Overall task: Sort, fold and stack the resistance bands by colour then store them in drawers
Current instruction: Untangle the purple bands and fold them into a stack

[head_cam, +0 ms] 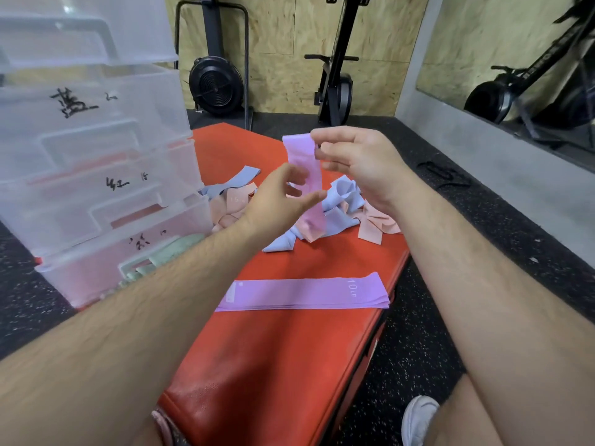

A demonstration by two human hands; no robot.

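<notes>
My right hand (357, 162) pinches the top end of a purple resistance band (306, 175) that hangs down over the red mat (273, 365). My left hand (277, 201) is at the band's middle, thumb in front of it and fingers behind, not clearly closed on it. A flat stack of purple bands (302, 294) marked 10 LB lies across the mat nearer to me. Behind my hands sits a jumbled pile of blue and peach bands (347, 214).
A clear plastic drawer unit (96, 162) with handwritten labels stands at the left on the mat's corner; its bottom drawer is pulled out and holds green bands (161, 259). Black exercise machines (219, 82) stand by the wall. A mirror (515, 75) is at the right. My white shoe (418, 420) rests on the speckled floor.
</notes>
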